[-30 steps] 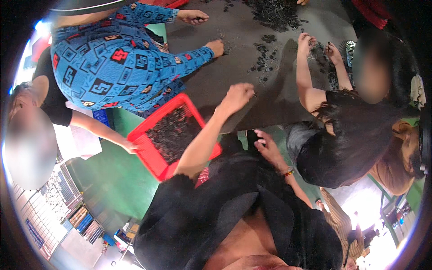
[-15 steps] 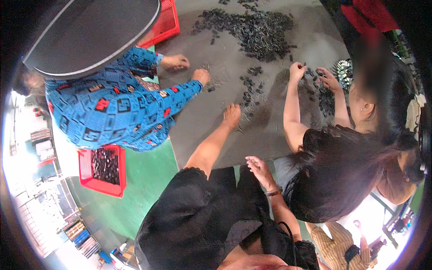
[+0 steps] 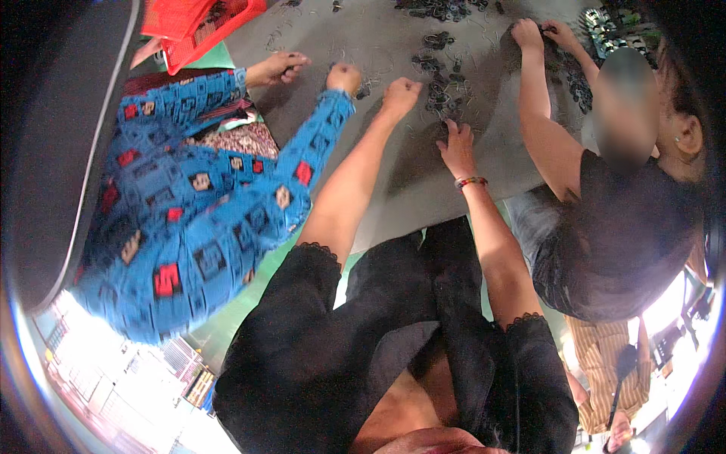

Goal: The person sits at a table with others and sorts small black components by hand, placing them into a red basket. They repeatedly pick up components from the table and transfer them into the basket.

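Observation:
Over the grey table my left hand point(image 3: 401, 97) is closed, its fingers curled together. Anything in it is too small or hidden to name. It is just left of a loose line of small black pieces point(image 3: 445, 92), some with thin loop-like ends. My right hand point(image 3: 458, 150), with a beaded bracelet at its wrist, has come to the near end of that line. Its fingers and thumb pinch at a small black piece point(image 3: 444, 129). The exact kind of these pieces cannot be made out.
On my left a person in a blue patterned top point(image 3: 204, 197) works with both hands over the table point(image 3: 386, 181). A person in black point(image 3: 605, 227) handles pieces on my right. Red baskets point(image 3: 215, 34) stand at the far left, and a larger black heap point(image 3: 442, 7) lies at the far edge.
My right hand has risen from beside the table's near edge to the black pieces, its fingers closing. My view has shifted, and the red basket on the floor has left it.

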`<state>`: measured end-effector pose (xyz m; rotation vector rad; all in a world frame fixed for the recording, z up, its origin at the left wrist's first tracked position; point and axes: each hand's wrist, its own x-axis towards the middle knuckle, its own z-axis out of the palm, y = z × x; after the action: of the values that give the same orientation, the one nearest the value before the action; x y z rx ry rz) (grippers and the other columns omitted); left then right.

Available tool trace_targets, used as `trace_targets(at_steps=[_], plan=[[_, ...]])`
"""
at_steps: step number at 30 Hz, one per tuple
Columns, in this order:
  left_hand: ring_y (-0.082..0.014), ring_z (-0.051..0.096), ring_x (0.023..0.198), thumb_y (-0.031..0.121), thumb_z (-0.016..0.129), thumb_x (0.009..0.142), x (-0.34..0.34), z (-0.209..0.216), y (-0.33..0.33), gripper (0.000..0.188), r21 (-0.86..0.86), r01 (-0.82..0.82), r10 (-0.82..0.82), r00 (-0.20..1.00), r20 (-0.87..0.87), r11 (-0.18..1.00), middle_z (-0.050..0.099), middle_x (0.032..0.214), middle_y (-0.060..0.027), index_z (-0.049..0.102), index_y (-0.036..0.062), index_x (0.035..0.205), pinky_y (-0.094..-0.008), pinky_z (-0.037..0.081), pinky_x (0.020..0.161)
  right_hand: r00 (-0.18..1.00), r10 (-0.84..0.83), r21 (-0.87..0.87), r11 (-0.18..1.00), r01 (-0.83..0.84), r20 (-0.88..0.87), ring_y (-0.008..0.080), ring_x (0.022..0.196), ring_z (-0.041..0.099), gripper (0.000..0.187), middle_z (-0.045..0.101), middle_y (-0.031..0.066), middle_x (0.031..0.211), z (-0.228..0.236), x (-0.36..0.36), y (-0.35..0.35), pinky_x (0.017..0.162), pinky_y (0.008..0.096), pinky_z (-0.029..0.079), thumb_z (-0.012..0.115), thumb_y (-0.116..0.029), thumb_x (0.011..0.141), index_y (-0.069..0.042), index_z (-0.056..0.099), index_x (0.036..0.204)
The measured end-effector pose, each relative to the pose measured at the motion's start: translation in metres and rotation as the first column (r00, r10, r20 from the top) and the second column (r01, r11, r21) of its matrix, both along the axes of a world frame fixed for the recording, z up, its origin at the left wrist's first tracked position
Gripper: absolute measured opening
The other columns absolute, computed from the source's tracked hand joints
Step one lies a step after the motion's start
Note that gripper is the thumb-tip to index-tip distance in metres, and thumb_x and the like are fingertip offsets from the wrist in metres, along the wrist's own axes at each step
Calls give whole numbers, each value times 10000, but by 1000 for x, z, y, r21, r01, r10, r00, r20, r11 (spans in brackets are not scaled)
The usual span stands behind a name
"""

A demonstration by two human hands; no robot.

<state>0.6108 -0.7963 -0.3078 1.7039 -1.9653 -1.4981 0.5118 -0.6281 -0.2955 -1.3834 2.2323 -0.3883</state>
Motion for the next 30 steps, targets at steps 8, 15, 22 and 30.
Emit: trace_targets(at_steps=[8,15,22,30], plan=[[-389,583,924,403,653,755,-50,-27,-9,457,-157,414,-326,857,400,896,623,927,-210,598,-30,891,-454,465,780,990,32,-12,999,-30,134,408,931,496,394,474,207,963,-44,-7,-35,790,451,447,648,36,673,-43,473,1017],[-284,609,765,318,712,703,-1,-12,-20,374,76,349,-355,930,92,934,639,828,-151,633,9,899,-376,463,691,684,-442,324,896,304,580,257,744,589,307,581,139,776,-13,-25,-49,671,375,476,592,39,710,-29,551,1007],[-219,610,718,267,734,650,35,-31,-46,326,204,168,-171,985,-1,964,648,784,-112,655,15,842,-338,466,661,965,-37,-203,975,92,261,290,827,554,374,571,159,892,-60,-49,-85,711,383,485,551,-26,767,-122,541,1128],[-129,483,554,366,729,687,25,-30,-65,344,272,305,-348,929,126,913,565,590,-39,648,32,716,-303,395,518,965,261,-95,960,-262,-19,362,966,471,223,487,166,965,-83,-74,-148,777,436,459,573,-7,735,-16,499,945]])
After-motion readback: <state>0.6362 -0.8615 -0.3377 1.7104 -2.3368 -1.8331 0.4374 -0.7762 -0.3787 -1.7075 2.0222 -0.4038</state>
